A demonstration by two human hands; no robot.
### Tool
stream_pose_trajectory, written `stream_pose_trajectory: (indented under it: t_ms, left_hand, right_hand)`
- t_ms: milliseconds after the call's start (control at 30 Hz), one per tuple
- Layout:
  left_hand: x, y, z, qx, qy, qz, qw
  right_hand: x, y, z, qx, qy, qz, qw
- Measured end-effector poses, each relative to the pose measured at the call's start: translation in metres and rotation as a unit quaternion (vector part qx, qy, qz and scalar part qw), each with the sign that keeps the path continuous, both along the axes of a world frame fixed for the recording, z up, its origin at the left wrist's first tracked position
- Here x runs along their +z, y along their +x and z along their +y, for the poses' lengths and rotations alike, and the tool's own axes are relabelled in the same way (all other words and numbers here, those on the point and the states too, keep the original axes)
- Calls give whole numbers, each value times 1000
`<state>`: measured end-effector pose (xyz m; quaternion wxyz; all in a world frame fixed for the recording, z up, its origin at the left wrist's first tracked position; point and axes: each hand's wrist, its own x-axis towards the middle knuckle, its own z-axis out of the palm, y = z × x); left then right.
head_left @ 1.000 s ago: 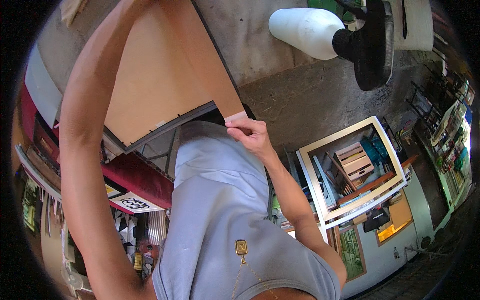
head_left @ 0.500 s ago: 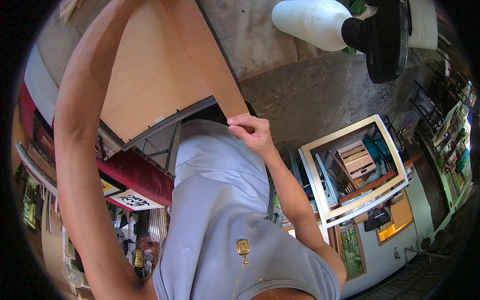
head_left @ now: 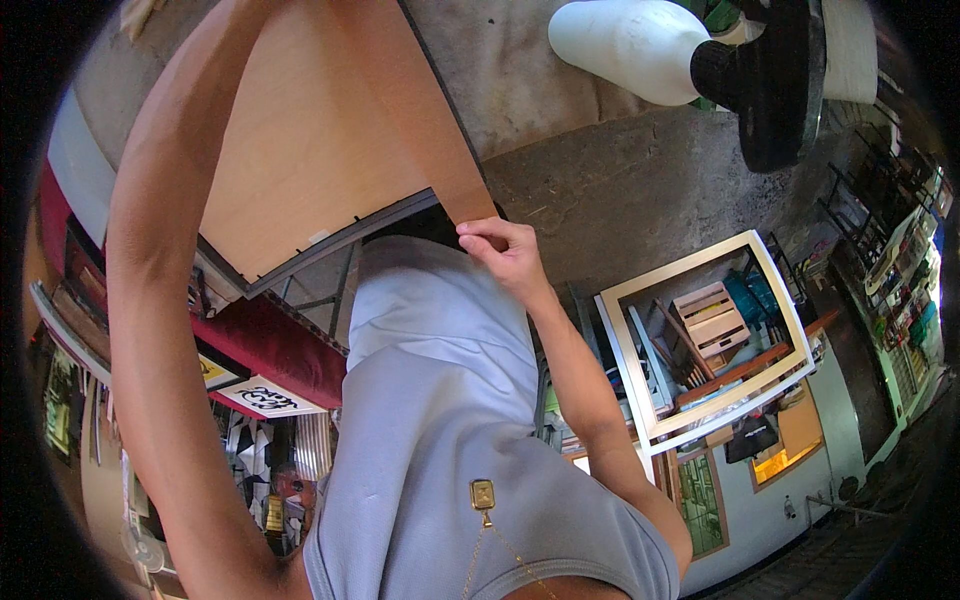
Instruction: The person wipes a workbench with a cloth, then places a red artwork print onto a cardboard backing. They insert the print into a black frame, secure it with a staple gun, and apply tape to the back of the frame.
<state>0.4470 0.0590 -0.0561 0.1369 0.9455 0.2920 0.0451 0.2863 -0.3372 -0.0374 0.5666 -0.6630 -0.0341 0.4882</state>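
Rough grey concrete floor (head_left: 640,190) fills the background, with the person's grey shirt (head_left: 440,400) and a small gold pendant (head_left: 483,495) nearest the camera at six o'clock.

Just above the shirt, near the centre, the right hand (head_left: 505,250) grips the lower corner of a large tan board (head_left: 320,140); its fingers (head_left: 488,229) are pressed together along the board's bottom edge, pinching it. That board rises from the centre toward twelve o'clock, tilted, with a dark strip running along its lower edge. The left arm (head_left: 160,300) stretches from seven o'clock up along the board's left side to eleven o'clock; the left hand passes out of view at the top edge, so how its fingers stand cannot be told.

At eight o'clock, below the board, a red cloth-covered surface (head_left: 290,350) lies near some printed signs (head_left: 260,395). At four o'clock a white picture frame (head_left: 700,340) lies flat over wooden slats. Farthest off, at one o'clock, a white tank (head_left: 620,45) sits beside a black round fan (head_left: 780,80).
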Motion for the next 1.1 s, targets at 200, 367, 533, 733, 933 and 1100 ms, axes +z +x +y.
stream_pose_trajectory:
  t_ms: [200,367,533,733,933,1100]
  left_hand:
    - [4,4,3,-4,-46,13,999]
    - [-1,-13,18,-46,-113,-69,990]
    - [18,-37,19,-80,-104,-52,990]
    - [10,-78,-46,1,84,-206,975]
    - [13,-146,-145,87,-54,-76,992]
    - [35,-177,-219,197,-135,-11,971]
  right_hand:
    - [-20,17,15,-3,-38,73,997]
    - [-27,21,23,58,-149,-37,987]
    - [-26,24,18,87,-146,12,985]
    - [-39,18,9,151,-180,-47,971]
    - [-30,44,9,250,-165,1,954]
    - [-35,72,16,334,-34,73,939]
